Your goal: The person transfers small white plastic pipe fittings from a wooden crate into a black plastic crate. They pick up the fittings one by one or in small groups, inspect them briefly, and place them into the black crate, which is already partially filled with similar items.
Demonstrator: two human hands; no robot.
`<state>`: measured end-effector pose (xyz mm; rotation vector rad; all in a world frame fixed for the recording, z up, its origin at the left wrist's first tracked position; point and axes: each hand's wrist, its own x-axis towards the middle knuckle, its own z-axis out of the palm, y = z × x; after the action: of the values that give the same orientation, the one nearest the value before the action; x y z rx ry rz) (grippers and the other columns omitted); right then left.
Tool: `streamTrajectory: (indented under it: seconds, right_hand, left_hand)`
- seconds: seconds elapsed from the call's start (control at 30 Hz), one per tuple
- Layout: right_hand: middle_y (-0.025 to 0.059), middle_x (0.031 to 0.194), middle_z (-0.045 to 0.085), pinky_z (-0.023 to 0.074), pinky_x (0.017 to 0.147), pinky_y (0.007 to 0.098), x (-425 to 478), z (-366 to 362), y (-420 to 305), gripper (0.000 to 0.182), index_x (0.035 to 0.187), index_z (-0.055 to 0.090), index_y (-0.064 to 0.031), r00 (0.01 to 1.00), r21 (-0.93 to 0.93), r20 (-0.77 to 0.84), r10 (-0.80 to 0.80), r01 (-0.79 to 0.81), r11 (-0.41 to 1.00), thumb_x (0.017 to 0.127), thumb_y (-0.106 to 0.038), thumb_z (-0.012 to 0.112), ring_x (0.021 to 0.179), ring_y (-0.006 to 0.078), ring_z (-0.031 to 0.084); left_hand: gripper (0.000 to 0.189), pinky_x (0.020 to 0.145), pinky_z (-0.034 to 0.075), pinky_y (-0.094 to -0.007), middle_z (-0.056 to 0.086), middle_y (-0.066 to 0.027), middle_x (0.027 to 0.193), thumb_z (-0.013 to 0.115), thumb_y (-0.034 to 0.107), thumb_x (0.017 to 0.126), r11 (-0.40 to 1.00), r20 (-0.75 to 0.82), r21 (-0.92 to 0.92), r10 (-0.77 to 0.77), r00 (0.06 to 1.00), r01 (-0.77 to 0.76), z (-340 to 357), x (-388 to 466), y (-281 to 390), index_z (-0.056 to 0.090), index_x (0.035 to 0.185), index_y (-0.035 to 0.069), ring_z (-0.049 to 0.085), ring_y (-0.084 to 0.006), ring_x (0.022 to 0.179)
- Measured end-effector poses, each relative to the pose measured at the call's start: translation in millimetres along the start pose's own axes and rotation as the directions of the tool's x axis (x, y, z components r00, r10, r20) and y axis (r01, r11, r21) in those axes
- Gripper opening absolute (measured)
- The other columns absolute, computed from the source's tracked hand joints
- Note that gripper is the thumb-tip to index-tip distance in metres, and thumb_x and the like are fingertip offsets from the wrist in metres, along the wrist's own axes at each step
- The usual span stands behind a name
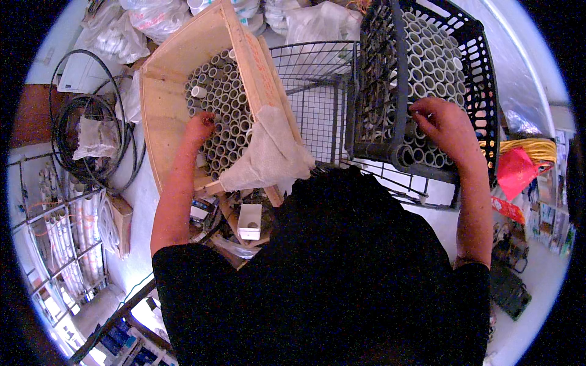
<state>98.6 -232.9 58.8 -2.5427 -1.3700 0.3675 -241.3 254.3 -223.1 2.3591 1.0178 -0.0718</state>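
My left hand (202, 127) reaches into a plywood box (153, 100), its fingers curled just above short pipe pieces (224, 98) standing on end in close rows. Whether it grips one is hidden. One whitish piece (198, 92) lies on top of the others. A beige cloth (270, 153) drapes over the box's near right corner. To the right, my right hand (442, 126) is bent over a black plastic crate (489, 98) packed with similar light grey pipe pieces (432, 55). Its fingertips point down at a dark gap among them; I cannot tell if they hold anything.
A black wire rack (316, 91) stands between box and crate. Coiled black hose (91, 137) hangs at left, above a rack of long pipes (82, 228). Plastic bags (158, 20) line the back. Below the box sits a white container (250, 222); yellow coiled line (531, 148) is at right.
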Motion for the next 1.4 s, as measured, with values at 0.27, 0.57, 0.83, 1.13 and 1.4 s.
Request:
streamTrajectory:
  seconds: [0.27,0.57,0.83,1.13,1.4]
  right_hand:
    - [0.0136,0.091,0.067,0.0512,0.072,0.0438,-3.5,-2.5,-1.8,0.019,0.1,0.067,-0.0098,1.0,0.019,-0.018,0.003,-0.002,1.0,0.085,-0.021,0.061,0.082,0.0344,0.064]
    - [0.0139,0.092,0.067,0.0509,0.073,0.0443,-1.9,-2.8,-2.4,0.018,0.098,0.068,-0.0099,0.999,-0.014,0.007,0.032,-0.032,0.999,0.085,-0.021,0.061,0.082,0.0347,0.064]
    - [0.0137,0.093,0.068,0.0511,0.075,0.044,-1.2,-2.0,0.0,0.02,0.098,0.068,-0.0085,1.0,-0.017,-0.014,0.006,-0.006,1.0,0.086,-0.023,0.061,0.084,0.0349,0.064]
    - [0.0132,0.094,0.067,0.0509,0.075,0.0433,-1.7,-3.8,-0.6,0.02,0.098,0.068,-0.0078,0.999,0.009,0.001,0.034,-0.034,0.999,0.087,-0.023,0.06,0.086,0.034,0.064]
    - [0.0136,0.093,0.067,0.0508,0.075,0.0439,-1.8,-3.0,4.5,0.02,0.097,0.067,-0.0076,1.0,0.015,0.0,0.028,-0.028,0.999,0.087,-0.023,0.059,0.086,0.0344,0.064]
  left_hand:
    - [0.044,0.073,0.053,-0.0359,0.068,-0.014,0.088,0.074,0.008,0.07,0.998,-0.011,0.061,-0.032,0.999,0.033,-12.3,-10.9,36.7,0.064,0.113,0.009,0.066,-0.0253,0.078]
    - [0.044,0.082,0.052,-0.0404,0.069,-0.0161,0.101,0.07,0.006,0.07,0.99,-0.031,0.124,0.071,0.997,-0.066,0.3,-13.4,39.1,0.064,0.114,0.011,0.066,-0.0318,0.092]
    - [0.03,0.08,0.052,-0.0433,0.068,-0.0176,0.095,0.059,0.004,0.074,0.983,-0.008,0.176,0.063,0.998,-0.061,7.8,-2.7,32.1,0.069,0.102,0.011,0.066,-0.0353,0.091]
    - [0.027,0.079,0.052,-0.0436,0.068,-0.0126,0.101,0.056,0.01,0.08,0.895,0.042,0.421,0.144,0.989,-0.149,-2.9,-18.2,83.9,0.07,0.102,0.015,0.066,-0.032,0.094]
    - [0.03,0.071,0.052,-0.0378,0.069,-0.0141,0.092,0.055,-0.001,0.075,0.982,0.007,0.175,0.07,0.998,-0.07,0.9,-2.3,55.2,0.07,0.098,0.013,0.067,-0.0258,0.081]
